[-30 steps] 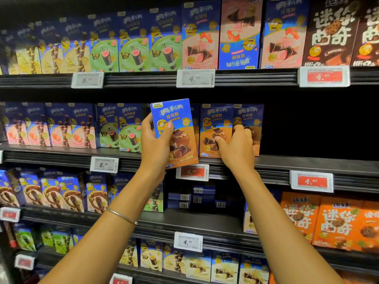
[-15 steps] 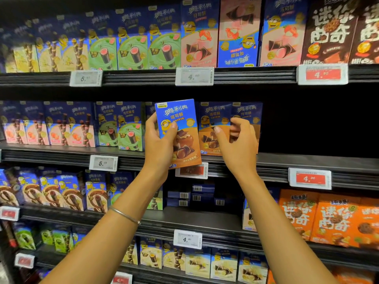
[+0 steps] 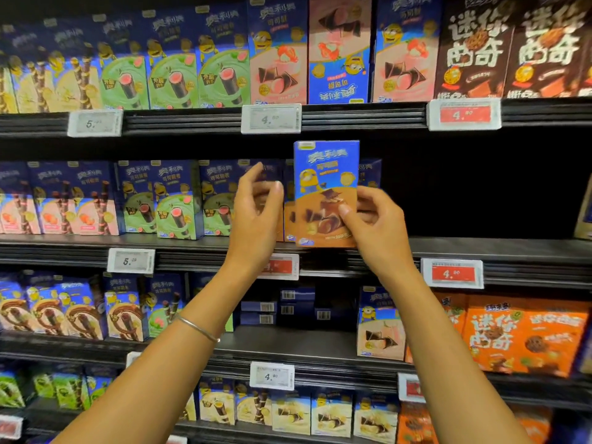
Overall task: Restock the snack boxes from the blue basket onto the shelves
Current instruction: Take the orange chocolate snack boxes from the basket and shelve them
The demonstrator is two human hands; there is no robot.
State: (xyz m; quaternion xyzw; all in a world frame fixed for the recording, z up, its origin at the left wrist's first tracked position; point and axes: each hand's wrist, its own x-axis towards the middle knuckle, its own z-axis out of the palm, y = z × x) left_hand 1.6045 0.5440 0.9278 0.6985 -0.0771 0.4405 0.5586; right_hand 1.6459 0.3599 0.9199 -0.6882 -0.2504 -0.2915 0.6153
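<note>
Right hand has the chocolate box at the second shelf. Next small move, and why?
Probably ease the box back onto the shelf, into the dark gap at its right. The right hand pinches it upright at the shelf's front edge, before matching boxes; the left hand is off it.

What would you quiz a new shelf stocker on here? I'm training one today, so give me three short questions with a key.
1. True or false: the left hand grips the raised blue-and-brown snack box.
2. On the top shelf, which box stands upside down? A. a green one. B. the pink-and-blue box above the raised one. C. a dark brown one.
3. Fill in: the bracelet is on the ___ wrist.
Key: 1 false, the right hand holds it; 2 B; 3 left.
</note>
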